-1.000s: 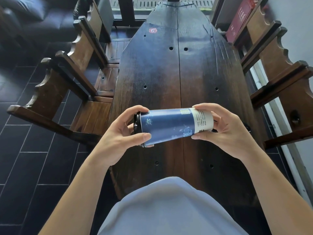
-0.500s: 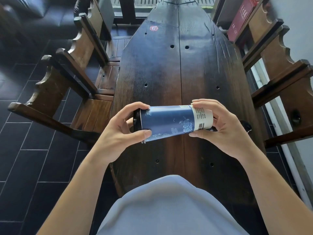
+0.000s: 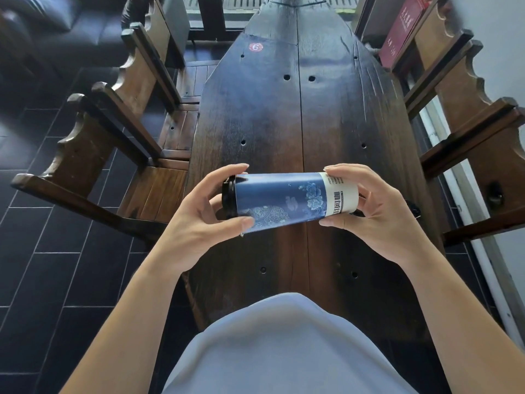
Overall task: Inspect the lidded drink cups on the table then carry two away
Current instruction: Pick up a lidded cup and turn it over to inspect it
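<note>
Presently, one lidded drink cup is held on its side above the near half of the dark wooden table — black lid at 9 o'clock, white printed base at 3 o'clock; contents cannot be seen. Left hand grips the lid end, thumb and fingers curled round it; right hand pinches the base end. Wooden chairs flank the table — a round red sticker sits toward 12 o'clock on the tabletop, dark floor tiles at 8 o'clock.

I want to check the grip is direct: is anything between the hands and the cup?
Nothing visible. The left hand grips the lid end of the cup and the right hand grips its base end, bare fingers directly on it, holding it sideways above the table.
</note>
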Motion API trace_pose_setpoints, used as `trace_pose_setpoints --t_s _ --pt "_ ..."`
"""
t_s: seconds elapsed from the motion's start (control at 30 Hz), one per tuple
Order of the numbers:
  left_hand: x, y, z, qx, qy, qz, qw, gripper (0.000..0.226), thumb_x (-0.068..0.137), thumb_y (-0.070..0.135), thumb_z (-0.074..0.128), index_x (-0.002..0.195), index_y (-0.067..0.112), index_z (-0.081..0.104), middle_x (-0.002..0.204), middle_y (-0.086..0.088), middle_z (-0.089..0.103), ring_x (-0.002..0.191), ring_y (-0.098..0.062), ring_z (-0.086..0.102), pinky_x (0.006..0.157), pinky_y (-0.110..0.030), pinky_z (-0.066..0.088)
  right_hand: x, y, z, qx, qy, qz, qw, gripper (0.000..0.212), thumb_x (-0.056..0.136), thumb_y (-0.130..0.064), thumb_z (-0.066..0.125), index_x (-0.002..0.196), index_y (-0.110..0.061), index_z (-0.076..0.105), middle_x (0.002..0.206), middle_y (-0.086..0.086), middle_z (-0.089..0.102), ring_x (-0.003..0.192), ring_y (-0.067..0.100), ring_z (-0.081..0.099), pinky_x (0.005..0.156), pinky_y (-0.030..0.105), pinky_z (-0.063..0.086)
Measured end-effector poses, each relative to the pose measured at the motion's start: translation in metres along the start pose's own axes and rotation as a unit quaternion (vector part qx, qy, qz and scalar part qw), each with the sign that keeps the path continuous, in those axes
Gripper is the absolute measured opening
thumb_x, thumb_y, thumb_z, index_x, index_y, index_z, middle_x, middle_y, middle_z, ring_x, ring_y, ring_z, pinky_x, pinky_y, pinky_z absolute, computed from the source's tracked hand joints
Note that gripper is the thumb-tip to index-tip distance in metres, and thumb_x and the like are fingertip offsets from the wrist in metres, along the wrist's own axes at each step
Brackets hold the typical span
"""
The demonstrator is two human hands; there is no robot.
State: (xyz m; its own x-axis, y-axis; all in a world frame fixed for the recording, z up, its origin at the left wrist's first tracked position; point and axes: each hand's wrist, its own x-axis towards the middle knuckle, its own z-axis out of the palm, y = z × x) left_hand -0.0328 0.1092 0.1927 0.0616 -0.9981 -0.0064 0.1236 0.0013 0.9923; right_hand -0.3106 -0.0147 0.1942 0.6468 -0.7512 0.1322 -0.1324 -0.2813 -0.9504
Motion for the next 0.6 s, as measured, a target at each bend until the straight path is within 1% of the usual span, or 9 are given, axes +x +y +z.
trace_pose_setpoints --t_s 0.07,0.13,0.2,0.27,0.33,0.4,0.47,0.5,0.6 --pt "-0.0005 0.0001 -0.0004 0.006 -0.010 0.013 1.000 0.083 0.072 0.012 0.084 0.146 0.034 0.053 0.141 0.003 0.059 0.132 -0.028 0.056 0.104 -0.045 0.055 -0.0005 0.0015 -0.0009 0.014 0.003 0.010 1.000 0.067 0.074 -0.016 0.083 0.135 -0.018 0.056 0.131 0.004 0.057 0.126 0.025 0.055 0.092 0.029 0.058" --pt "0.0002 0.0014 -0.0009 0.013 -0.011 0.017 1.000 0.089 0.070 0.010 0.085 0.149 0.029 0.050 0.143 -0.002 0.057 0.135 -0.029 0.053 0.106 -0.046 0.052 -0.0011 0.0021 -0.0013 0.030 0.004 0.016 0.999 0.068 0.074 -0.015 0.083 0.135 -0.015 0.056 0.129 0.004 0.058 0.124 0.024 0.058 0.092 0.029 0.058" --pt "0.0010 0.0024 -0.0025 0.013 -0.011 0.024 1.000 0.083 0.070 0.009 0.086 0.145 0.030 0.056 0.148 -0.006 0.053 0.137 -0.031 0.050 0.105 -0.046 0.052 -0.0016 0.0016 -0.0016 0.035 0.003 0.018 0.999 0.068 0.073 -0.015 0.083 0.136 -0.014 0.055 0.128 -0.001 0.059 0.124 0.021 0.058 0.091 0.027 0.058" --pt "0.0009 0.0026 -0.0043 0.023 -0.009 0.033 0.999 0.072 0.070 0.010 0.086 0.134 0.035 0.064 0.152 -0.005 0.051 0.140 -0.033 0.049 0.102 -0.041 0.054 -0.0018 0.0009 -0.0018 0.035 -0.002 0.021 0.999 0.070 0.073 -0.018 0.082 0.137 -0.015 0.054 0.126 -0.009 0.060 0.125 0.020 0.057 0.091 0.027 0.058" --pt "0.0005 0.0024 -0.0042 0.029 -0.002 0.029 0.999 0.067 0.071 0.011 0.086 0.131 0.035 0.066 0.150 -0.006 0.053 0.138 -0.035 0.050 0.099 -0.042 0.057 -0.0026 0.0010 -0.0022 0.038 -0.005 0.028 0.999 0.075 0.073 -0.018 0.083 0.141 -0.018 0.052 0.124 -0.015 0.061 0.126 0.019 0.057 0.093 0.027 0.058" --pt "0.0006 0.0022 -0.0034 0.023 0.005 0.020 1.000 0.066 0.072 0.012 0.085 0.132 0.034 0.065 0.145 -0.007 0.056 0.133 -0.035 0.054 0.093 -0.044 0.060 -0.0028 0.0003 -0.0027 0.039 0.000 0.032 0.999 0.080 0.071 -0.017 0.084 0.144 -0.022 0.050 0.127 -0.013 0.061 0.127 0.019 0.057 0.094 0.027 0.057" --pt "0.0010 0.0023 -0.0032 0.014 0.005 0.014 1.000 0.068 0.073 0.014 0.085 0.134 0.035 0.065 0.143 -0.007 0.057 0.129 -0.035 0.057 0.091 -0.045 0.060 -0.0023 -0.0003 -0.0025 0.034 0.005 0.021 0.999 0.075 0.072 -0.017 0.083 0.141 -0.021 0.052 0.130 -0.005 0.058 0.127 0.019 0.056 0.094 0.027 0.057" --pt "0.0011 0.0026 -0.0028 0.010 0.001 0.011 1.000 0.070 0.073 0.015 0.085 0.136 0.036 0.064 0.144 -0.006 0.057 0.130 -0.036 0.056 0.093 -0.046 0.059 -0.0023 -0.0004 -0.0022 0.036 0.006 0.016 0.999 0.071 0.073 -0.017 0.082 0.138 -0.019 0.053 0.130 -0.004 0.058 0.125 0.018 0.057 0.093 0.027 0.057" --pt "0.0009 0.0043 -0.0008 -0.011 -0.021 0.014 1.000 0.081 0.070 0.007 0.085 0.142 0.037 0.060 0.150 -0.006 0.054 0.133 -0.033 0.054 0.098 -0.044 0.057 -0.0025 -0.0011 -0.0016 0.056 0.006 0.020 0.998 0.067 0.073 -0.015 0.081 0.135 -0.016 0.054 0.122 -0.017 0.062 0.122 0.016 0.059 0.091 0.023 0.057"
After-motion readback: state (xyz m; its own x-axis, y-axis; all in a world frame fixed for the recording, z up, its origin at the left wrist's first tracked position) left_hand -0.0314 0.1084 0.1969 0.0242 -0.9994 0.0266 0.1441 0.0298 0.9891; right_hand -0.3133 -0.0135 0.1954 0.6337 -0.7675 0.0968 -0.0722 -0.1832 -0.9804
